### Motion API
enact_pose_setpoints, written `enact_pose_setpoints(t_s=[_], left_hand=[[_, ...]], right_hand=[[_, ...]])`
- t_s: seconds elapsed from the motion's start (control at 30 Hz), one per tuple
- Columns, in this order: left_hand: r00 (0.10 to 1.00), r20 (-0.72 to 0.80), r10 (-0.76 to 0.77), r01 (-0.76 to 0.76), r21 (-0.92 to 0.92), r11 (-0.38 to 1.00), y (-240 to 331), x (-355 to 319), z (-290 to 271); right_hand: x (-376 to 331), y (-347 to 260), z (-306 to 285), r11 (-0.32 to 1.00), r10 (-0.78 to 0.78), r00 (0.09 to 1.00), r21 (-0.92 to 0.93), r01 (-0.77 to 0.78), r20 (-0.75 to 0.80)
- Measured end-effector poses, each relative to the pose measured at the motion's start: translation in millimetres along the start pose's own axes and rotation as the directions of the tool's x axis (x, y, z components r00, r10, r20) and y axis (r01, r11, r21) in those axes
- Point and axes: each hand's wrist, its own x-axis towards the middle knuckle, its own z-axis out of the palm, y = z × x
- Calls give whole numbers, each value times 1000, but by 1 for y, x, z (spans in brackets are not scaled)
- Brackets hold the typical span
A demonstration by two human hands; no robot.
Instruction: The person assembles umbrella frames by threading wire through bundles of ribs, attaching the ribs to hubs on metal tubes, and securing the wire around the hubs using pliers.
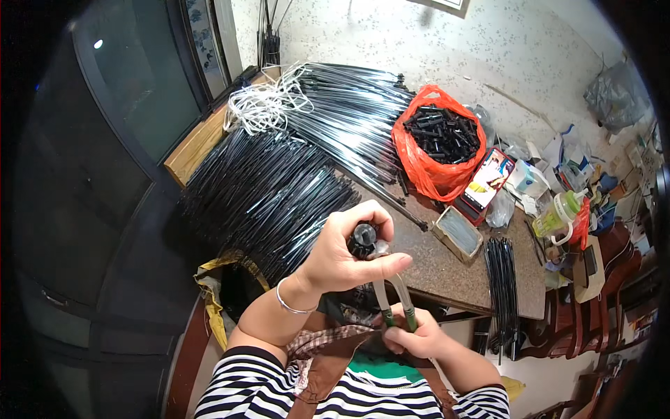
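Black ribbed cap [362, 239] sits gripped in left hand [342, 255], above right hand [412, 339].

Left hand [342, 255] grips a black ribbed part [363, 239]; right hand [412, 335] squeezes—probably—pliers [394, 300].

Speckled pale floor [391, 42], brown stone-topped table [447, 269], dark glass door [132, 91], wooden chairs [600, 293] at right

Brown table [447, 269] under black rods [279, 181], orange bag [436, 143], phone [488, 178].
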Motion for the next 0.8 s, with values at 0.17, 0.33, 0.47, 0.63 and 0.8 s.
enact_pose_setpoints(t_s=[0.17, 0.33, 0.47, 0.63, 0.8], left_hand=[[962, -251, 108, -130, -74, 989, 11, -2, 19], [962, -234, 139, -144, -2, 990, 2, -3, 11], [954, -246, 174, -164, 63, 985, -9, 1, 17], [961, -250, 115, -110, 32, 993, -5, 11, 21], [988, -130, -82, 53, -215, 975, -17, 14, 18]], right_hand=[[4, -5, 12, 847, -315, 908, -514, 138, -277], [9, -2, 0, 574, -595, 766, -796, 192, -244], [6, -1, 5, 643, -514, 797, -757, 115, -316], [-8, -31, -17, 764, -223, 861, -631, -136, -456], [-26, -5, -84, 483, -415, 642, -754, -446, -645]])
